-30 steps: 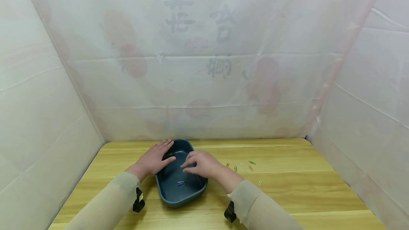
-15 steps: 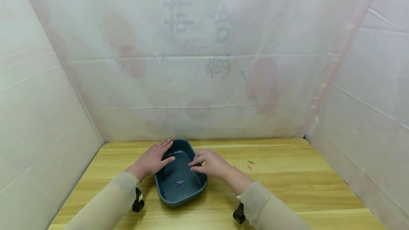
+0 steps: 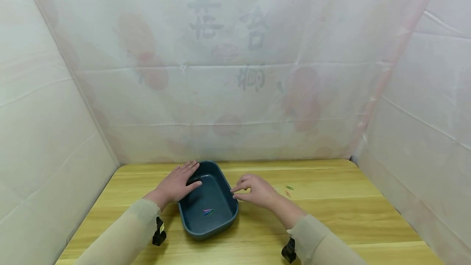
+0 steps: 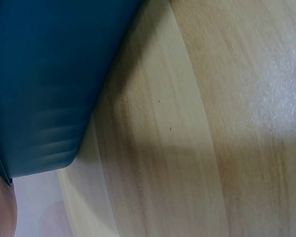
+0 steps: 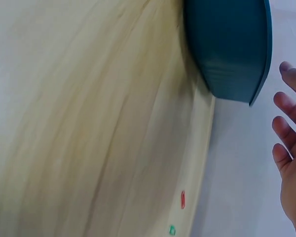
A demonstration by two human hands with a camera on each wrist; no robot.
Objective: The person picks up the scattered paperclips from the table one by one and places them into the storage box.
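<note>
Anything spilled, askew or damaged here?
Only loose coloured paper clips scattered on the wooden table, right of the dark blue plastic tray, which holds a few clips. The tray sits slightly askew. No damage visible.

Soft, even light fills the head view (wide-angle bending at its edges), while both wrist views are blurred.

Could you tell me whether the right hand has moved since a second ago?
Yes. The right hand has drawn rightward, from over the blue tub to just outside its right rim, toward the paper clips on the table.
</note>
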